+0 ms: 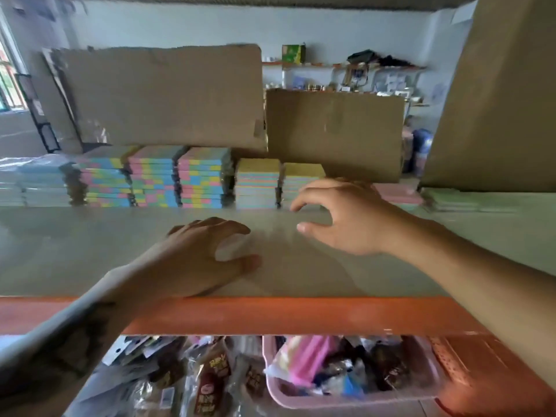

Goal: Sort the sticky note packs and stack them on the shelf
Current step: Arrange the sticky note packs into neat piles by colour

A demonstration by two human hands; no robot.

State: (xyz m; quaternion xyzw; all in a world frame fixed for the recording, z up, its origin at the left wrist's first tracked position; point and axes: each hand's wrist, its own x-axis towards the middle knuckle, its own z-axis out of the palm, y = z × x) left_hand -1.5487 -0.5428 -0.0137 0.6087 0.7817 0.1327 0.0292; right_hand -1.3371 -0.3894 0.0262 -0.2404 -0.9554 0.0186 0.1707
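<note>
Right now I take the orange shelf beam [301, 314] as my landmark: both hands sit just beyond it, over the bare pale shelf board [75, 245]. My left hand [195, 260] rests low near the beam, fingers loosely curled and its grip released, nothing in it. My right hand [346, 218] hovers further back, fingers arched and thumb apart, also holding nothing, its fingertips close to the front of the pastel packs [301, 176]; I cannot tell whether they touch. Well behind the beam the sticky note packs stand in a row along the back of the board: three multicoloured stacks [153, 179], then a striped pastel stack [257, 183], grouped by pattern, I judge, so that like sits with like. Cardboard flaps [162, 94] rise behind them and seem to serve as a backstop, keeping the stacks squared. Further right from the row lies a flat pink pack [397, 192]. Below the beam a pink basket [346, 395] holds mixed wrapped goods. The picture is blurred.
</note>
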